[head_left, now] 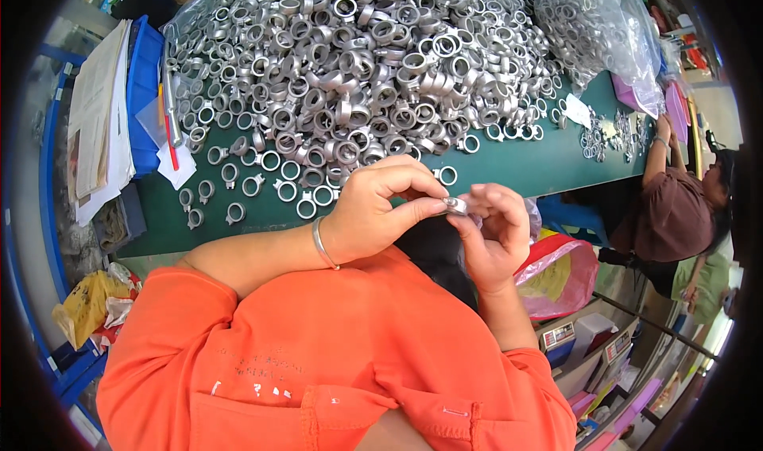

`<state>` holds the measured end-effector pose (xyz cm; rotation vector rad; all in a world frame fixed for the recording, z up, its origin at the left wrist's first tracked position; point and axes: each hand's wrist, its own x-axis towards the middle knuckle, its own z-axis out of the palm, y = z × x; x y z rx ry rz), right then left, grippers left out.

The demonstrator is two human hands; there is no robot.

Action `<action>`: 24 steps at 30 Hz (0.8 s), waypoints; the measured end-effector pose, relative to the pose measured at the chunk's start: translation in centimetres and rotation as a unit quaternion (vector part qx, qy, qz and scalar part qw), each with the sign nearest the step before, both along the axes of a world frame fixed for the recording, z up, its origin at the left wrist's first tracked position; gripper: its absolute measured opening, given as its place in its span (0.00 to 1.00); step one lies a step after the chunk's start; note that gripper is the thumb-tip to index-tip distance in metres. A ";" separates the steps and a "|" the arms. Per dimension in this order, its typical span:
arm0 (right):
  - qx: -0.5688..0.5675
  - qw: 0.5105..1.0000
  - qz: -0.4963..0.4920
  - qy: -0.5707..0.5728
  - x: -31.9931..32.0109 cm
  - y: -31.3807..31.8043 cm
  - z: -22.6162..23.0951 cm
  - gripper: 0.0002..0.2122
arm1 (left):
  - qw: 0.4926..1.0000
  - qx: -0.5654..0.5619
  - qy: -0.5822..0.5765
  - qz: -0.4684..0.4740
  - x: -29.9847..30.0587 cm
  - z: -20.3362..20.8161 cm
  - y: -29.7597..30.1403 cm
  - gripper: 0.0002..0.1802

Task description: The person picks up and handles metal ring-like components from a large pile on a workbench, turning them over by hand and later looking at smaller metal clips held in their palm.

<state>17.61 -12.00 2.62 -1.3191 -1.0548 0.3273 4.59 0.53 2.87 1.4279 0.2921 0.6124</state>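
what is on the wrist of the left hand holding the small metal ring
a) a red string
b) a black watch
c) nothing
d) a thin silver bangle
d: a thin silver bangle circles the wrist of the left hand, which pinches the small metal ring together with the right hand in front of the pile of metal rings on the green table.

Small silver metal ring fitting: cast, dull grey finish, round collar shape like the ones in the heap. Held up off the green table, just past its near edge, roughly centre of view. Pinched between thumb and fingertips of left hand, with right hand fingertips touching it from the other side. Mostly covered by fingers; only one end shows, orientation unclear.
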 end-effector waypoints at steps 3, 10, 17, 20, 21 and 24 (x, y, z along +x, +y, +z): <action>-0.054 0.990 0.030 -0.125 1.3 -0.1 0.4 0.21 | 0.999 -0.052 -0.002 -0.001 -0.1 -0.6 -0.1 0.06; 0.049 0.997 -0.005 -0.063 0.2 0.0 0.0 0.16 | 0.945 -0.312 0.074 -0.064 -0.1 -0.4 -0.1 0.07; -0.073 0.977 0.032 -0.199 0.8 0.4 1.5 0.11 | 0.945 -0.321 0.041 -0.055 0.4 -0.6 0.1 0.08; -0.065 0.973 0.051 -0.217 0.9 0.2 0.7 0.09 | 0.953 -0.295 0.029 -0.064 0.4 -1.3 0.1 0.08; -0.056 0.970 0.057 -0.229 1.2 0.2 0.5 0.10 | 0.953 -0.295 0.031 -0.062 0.3 -1.5 0.1 0.08; -0.088 0.980 0.045 -0.173 1.2 0.4 1.1 0.13 | 0.943 -0.314 0.090 -0.059 0.3 -0.9 0.3 0.09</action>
